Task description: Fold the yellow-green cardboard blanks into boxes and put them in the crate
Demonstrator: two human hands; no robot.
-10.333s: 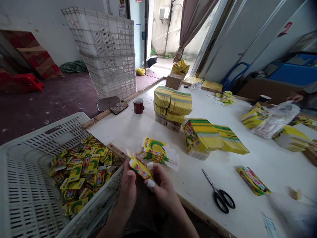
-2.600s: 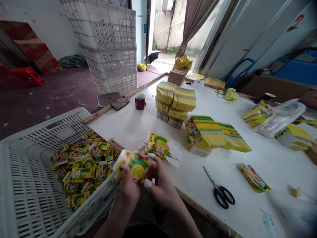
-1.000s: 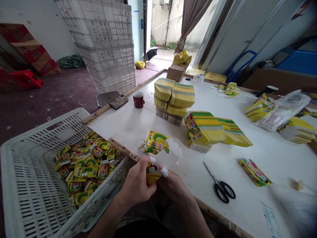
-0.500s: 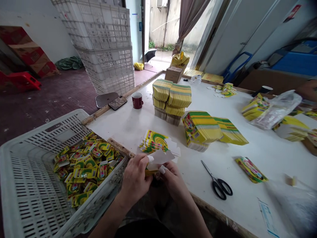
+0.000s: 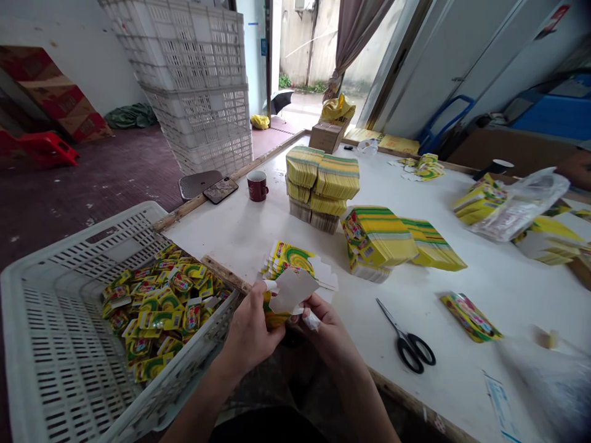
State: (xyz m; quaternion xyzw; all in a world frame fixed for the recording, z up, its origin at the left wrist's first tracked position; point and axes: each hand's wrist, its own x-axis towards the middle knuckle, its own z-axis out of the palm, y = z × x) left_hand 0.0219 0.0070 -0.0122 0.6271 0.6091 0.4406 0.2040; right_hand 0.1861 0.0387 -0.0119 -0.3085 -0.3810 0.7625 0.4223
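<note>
My left hand [image 5: 252,326] and my right hand [image 5: 323,326] both pinch one flat yellow-green carton blank [image 5: 290,290] at the table's near edge; its plain white inner side faces me and it stands tilted up. Tape wraps some fingertips. Just beyond lies a small pile of the same flat blanks [image 5: 295,263]. To my left a white plastic crate [image 5: 55,320] holds several folded yellow-green cartons [image 5: 161,304].
Tall stacks of blanks [image 5: 323,191] and fanned stacks [image 5: 392,243] stand mid-table. Black scissors [image 5: 409,347] and a filled packet [image 5: 471,317] lie at right. A red mug [image 5: 256,184] and two phones [image 5: 207,184] sit at the left edge. Another person's hand [image 5: 575,169] is far right.
A finished carton left my hands; I now hold a fresh blank. Over the last second it has been raised and turned, with its white side up toward me.
</note>
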